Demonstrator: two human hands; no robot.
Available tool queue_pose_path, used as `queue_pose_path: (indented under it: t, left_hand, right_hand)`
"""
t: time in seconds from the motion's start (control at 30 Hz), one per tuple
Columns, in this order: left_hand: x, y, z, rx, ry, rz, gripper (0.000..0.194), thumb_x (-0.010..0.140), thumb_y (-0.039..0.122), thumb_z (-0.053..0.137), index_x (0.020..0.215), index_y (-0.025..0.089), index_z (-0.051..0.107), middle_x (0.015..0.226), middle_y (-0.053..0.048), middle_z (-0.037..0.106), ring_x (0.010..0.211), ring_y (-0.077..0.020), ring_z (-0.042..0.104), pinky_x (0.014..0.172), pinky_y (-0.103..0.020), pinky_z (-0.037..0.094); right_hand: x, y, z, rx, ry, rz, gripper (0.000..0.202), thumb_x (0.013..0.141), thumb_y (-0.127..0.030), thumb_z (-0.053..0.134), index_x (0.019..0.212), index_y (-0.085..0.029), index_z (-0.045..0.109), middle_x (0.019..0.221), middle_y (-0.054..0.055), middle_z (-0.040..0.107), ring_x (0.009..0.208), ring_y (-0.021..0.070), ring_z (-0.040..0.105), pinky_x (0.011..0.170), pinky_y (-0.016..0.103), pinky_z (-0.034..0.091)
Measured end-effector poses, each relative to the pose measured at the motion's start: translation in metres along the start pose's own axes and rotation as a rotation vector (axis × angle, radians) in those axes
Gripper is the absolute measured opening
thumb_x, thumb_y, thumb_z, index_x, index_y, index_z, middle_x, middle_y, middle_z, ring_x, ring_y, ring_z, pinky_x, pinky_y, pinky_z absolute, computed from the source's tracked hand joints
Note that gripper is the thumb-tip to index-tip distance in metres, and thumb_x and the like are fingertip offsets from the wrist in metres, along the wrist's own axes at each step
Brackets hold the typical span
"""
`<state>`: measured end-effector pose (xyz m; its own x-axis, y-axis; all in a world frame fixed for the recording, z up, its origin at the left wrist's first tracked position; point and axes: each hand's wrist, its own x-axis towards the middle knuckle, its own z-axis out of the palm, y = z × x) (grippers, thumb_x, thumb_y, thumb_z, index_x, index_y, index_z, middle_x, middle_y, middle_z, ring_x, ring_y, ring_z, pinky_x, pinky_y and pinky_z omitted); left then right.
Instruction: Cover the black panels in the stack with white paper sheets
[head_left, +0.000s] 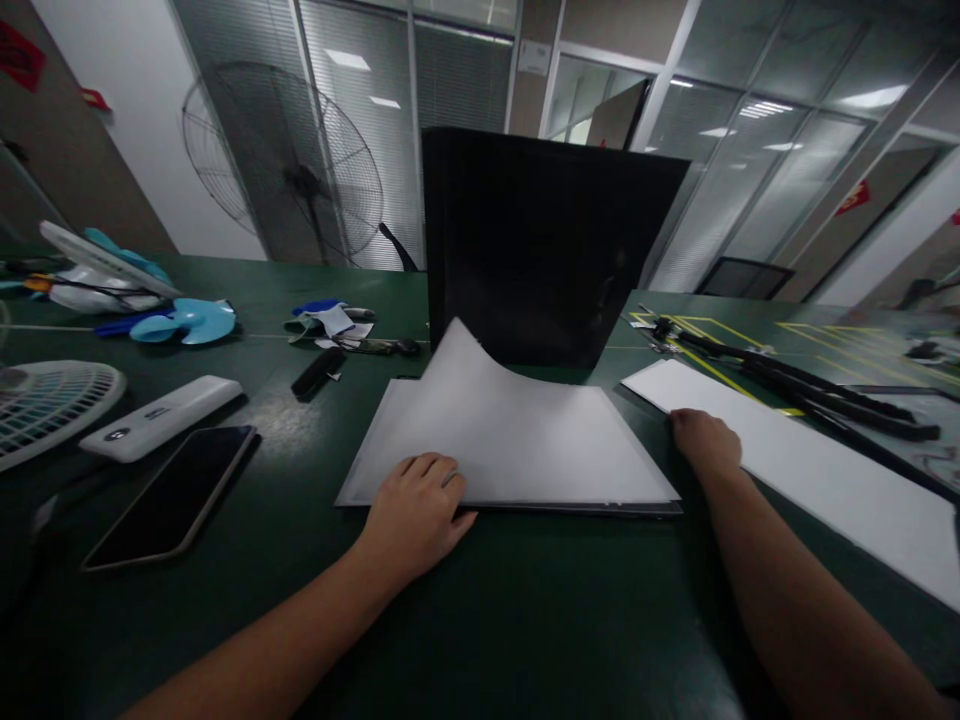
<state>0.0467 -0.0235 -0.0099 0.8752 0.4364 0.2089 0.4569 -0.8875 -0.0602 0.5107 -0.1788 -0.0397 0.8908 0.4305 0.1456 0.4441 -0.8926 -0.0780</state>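
A white sheet [517, 440] lies over a thin dark-edged flat piece [645, 509] on the table before me. Its far left corner curls upward. My left hand [416, 510] rests on the sheet's front edge, fingers lying on top and thumb out to the side. To the right, my right hand [705, 442] is closed at the near edge of a long white panel [810, 470]; its fingertips are partly hidden. Behind the sheet a large black panel [547, 240] stands upright, leaning slightly back.
On the left of the green table [570, 610] lie a phone [176, 495], a white handheld device [161, 415], a white fan grille [56, 405] and blue fan blades [191, 322]. Dark strips [817, 385] lie at far right. A large fan [300, 180] stands behind.
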Motion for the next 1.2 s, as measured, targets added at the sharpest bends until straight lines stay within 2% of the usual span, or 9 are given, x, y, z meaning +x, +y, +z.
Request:
queue_pose_path:
  t: [0.17,0.33,0.47,0.67,0.77,0.83,0.97,1.07,1.2]
  left_hand:
    - [0.002,0.000,0.000,-0.035,-0.042,-0.085,0.043,0.089,0.045,0.068,0.119,0.014,0.069,0.131,-0.016,0.069,0.130,-0.0362,0.059,0.118,-0.057,0.038]
    - [0.002,0.001,-0.004,-0.077,-0.077,-0.162,0.044,0.088,0.047,0.065,0.122,0.019,0.066,0.126,-0.013,0.069,0.117,-0.0355,0.064,0.103,-0.054,0.050]
    - [0.001,0.001,-0.005,-0.056,-0.082,-0.186,0.048,0.089,0.050,0.063,0.127,0.022,0.065,0.128,-0.013,0.066,0.116,-0.0359,0.061,0.097,-0.052,0.052]
    - [0.001,0.004,-0.002,-0.030,-0.014,-0.212,0.039,0.087,0.046,0.066,0.112,0.017,0.064,0.115,-0.014,0.065,0.106,-0.0341,0.062,0.087,-0.048,0.056]
    - [-0.002,0.005,-0.001,-0.007,0.083,-0.249,0.043,0.083,0.046,0.070,0.112,0.016,0.060,0.120,-0.016,0.061,0.106,-0.0342,0.060,0.082,-0.046,0.057]
    - [-0.005,0.005,0.000,0.005,0.185,-0.223,0.049,0.081,0.044,0.073,0.117,0.014,0.059,0.129,-0.020,0.058,0.115,-0.0374,0.057,0.094,-0.051,0.054]
    - [-0.008,0.003,0.001,0.018,0.322,-0.115,0.060,0.081,0.037,0.076,0.133,0.014,0.058,0.151,-0.023,0.045,0.143,-0.0437,0.038,0.123,-0.063,0.023]
    - [-0.006,-0.001,0.004,0.027,0.214,-0.163,0.056,0.079,0.049,0.076,0.124,0.018,0.067,0.155,-0.021,0.045,0.145,-0.0485,0.035,0.122,-0.070,0.016]
    - [-0.002,-0.008,0.007,0.006,-0.003,-0.269,0.066,0.083,0.065,0.064,0.128,0.018,0.065,0.134,-0.021,0.062,0.126,-0.0474,0.055,0.104,-0.069,0.041]
  right_hand:
    - [-0.022,-0.017,-0.034,-0.019,0.075,0.028,0.035,0.102,-0.042,0.051,0.117,-0.015,0.068,0.113,0.016,0.067,0.104,0.0263,0.065,0.087,0.042,0.052]
    - [-0.064,-0.068,-0.074,-0.013,0.186,-0.121,0.037,0.096,-0.043,0.048,0.109,-0.015,0.069,0.101,0.021,0.069,0.095,0.0359,0.067,0.077,0.044,0.046]
    - [-0.127,-0.121,-0.082,0.007,0.174,-0.454,0.028,0.094,-0.038,0.050,0.107,-0.018,0.065,0.104,0.014,0.071,0.090,0.0294,0.068,0.078,0.039,0.048]
    - [-0.208,-0.168,-0.055,0.119,-0.024,-1.059,0.028,0.097,-0.032,0.054,0.121,-0.021,0.066,0.127,0.009,0.069,0.111,0.0241,0.066,0.093,0.037,0.051]
    - [-0.213,-0.173,-0.043,0.189,-0.071,-1.213,0.032,0.104,-0.033,0.047,0.128,-0.023,0.066,0.141,0.006,0.062,0.130,0.0247,0.056,0.109,0.043,0.045]
    - [-0.209,-0.172,-0.041,0.230,-0.091,-1.255,0.034,0.105,-0.035,0.047,0.130,-0.024,0.066,0.144,0.004,0.060,0.134,0.0246,0.053,0.113,0.045,0.043]
    - [-0.205,-0.169,-0.041,0.283,-0.127,-1.292,0.039,0.105,-0.041,0.048,0.135,-0.024,0.065,0.147,0.003,0.057,0.137,0.0261,0.050,0.115,0.048,0.042]
    - [-0.207,-0.171,-0.042,0.308,-0.162,-1.317,0.042,0.105,-0.044,0.047,0.140,-0.029,0.062,0.150,0.000,0.055,0.140,0.0219,0.048,0.118,0.044,0.040]
    - [-0.182,-0.163,-0.044,0.297,-0.132,-1.093,0.048,0.107,-0.048,0.038,0.146,-0.028,0.057,0.147,0.002,0.057,0.136,0.0179,0.052,0.118,0.037,0.040]
